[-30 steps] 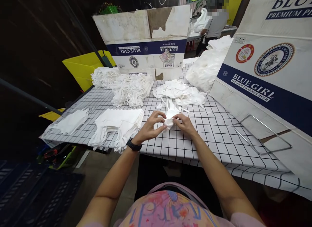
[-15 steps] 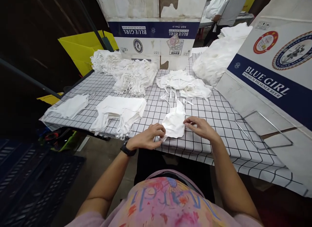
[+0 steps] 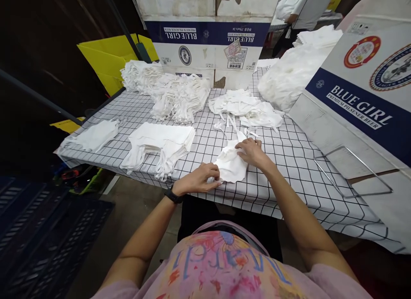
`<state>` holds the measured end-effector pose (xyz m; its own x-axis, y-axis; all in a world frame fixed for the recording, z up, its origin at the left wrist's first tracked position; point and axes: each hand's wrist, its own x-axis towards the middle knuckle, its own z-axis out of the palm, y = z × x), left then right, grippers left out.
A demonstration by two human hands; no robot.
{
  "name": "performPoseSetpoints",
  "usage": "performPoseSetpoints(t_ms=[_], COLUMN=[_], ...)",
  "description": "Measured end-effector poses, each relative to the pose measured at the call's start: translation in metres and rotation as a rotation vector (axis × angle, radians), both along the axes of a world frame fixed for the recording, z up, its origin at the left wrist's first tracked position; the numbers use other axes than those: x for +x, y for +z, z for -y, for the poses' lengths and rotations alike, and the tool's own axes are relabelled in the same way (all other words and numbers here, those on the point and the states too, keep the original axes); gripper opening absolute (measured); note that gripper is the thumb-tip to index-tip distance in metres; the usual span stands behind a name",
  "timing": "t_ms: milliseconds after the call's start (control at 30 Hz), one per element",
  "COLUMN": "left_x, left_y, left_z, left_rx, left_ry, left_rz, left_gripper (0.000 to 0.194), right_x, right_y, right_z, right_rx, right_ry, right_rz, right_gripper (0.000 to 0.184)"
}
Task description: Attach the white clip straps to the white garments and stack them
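The white cloth point(image 3: 231, 167) lay flat on the checked counter point(image 3: 205, 141) near its front edge — the left hand point(image 3: 205, 178) pinched its lower left corner between thumb and fingers, while the right hand point(image 3: 252, 152) rested on its upper right part, fingers bent and slightly spread. To the left of the cloth sat a neat stack point(image 3: 160, 142) with straps hanging toward the edge, and a smaller pile point(image 3: 93, 136) lay farther left. Beyond the cloth was a loose heap point(image 3: 245, 108) — just in front of an upright carton point(image 3: 205, 55).
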<state>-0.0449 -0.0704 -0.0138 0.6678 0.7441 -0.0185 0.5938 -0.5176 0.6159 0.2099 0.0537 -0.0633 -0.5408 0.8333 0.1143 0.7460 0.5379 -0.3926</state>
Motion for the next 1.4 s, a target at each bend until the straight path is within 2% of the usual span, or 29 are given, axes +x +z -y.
performPoseSetpoints(t_ms=[133, 233, 300, 400, 567, 733, 833, 967, 1067, 1200, 1400], left_x=[0.006, 0.017, 0.025, 0.036, 0.047, 0.046, 0.043, 0.038, 0.035, 0.030, 0.017], left_y=[-0.009, -0.023, -0.031, -0.037, -0.030, -0.023, -0.017, -0.005, 0.003, 0.005, 0.003], left_z=[-0.011, -0.024, -0.032, -0.042, -0.046, -0.044, -0.042, -0.035, -0.029, -0.022, -0.033], left_rx=[0.030, 0.120, 0.152, 0.097, 0.043, 0.068, 0.017, -0.109, -0.169, -0.161, -0.165], left_ry=[0.026, 0.179, 0.271, 0.345, 0.374, 0.322, 0.277, 0.214, 0.163, 0.168, 0.264], left_rz=[0.054, 0.113, 0.079, -0.028, -0.055, 0.104, 0.248, 0.377, 0.391, 0.306, 0.390], left_gripper=[0.023, 0.028, 0.032, 0.035, 0.020, 0.016, 0.016, 0.023, 0.028, 0.039, 0.032], right_x=[0.011, 0.017, 0.020, 0.028, 0.038, 0.032, 0.026, 0.026, 0.032, 0.048, 0.083], right_y=[0.003, 0.004, 0.006, 0.008, 0.012, 0.010, 0.010, 0.024, 0.038, 0.044, 0.021], right_z=[0.007, 0.016, 0.019, 0.021, 0.022, 0.026, 0.029, 0.038, 0.050, 0.062, 0.051], right_rx=[0.000, 0.010, 0.027, 0.035, 0.017, -0.007, -0.057, -0.065, -0.138, -0.242, -0.337], right_ry=[-0.001, 0.005, -0.007, -0.023, -0.015, 0.104, 0.105, 0.124, 0.149, 0.047, -0.207], right_rz=[-0.018, -0.069, -0.097, -0.138, -0.185, -0.172, -0.148, -0.242, -0.364, -0.477, -0.749], right_gripper=[0.025, 0.022, 0.017, 0.014, 0.014, 0.032, 0.020, 0.016, 0.018, 0.023, 0.032])
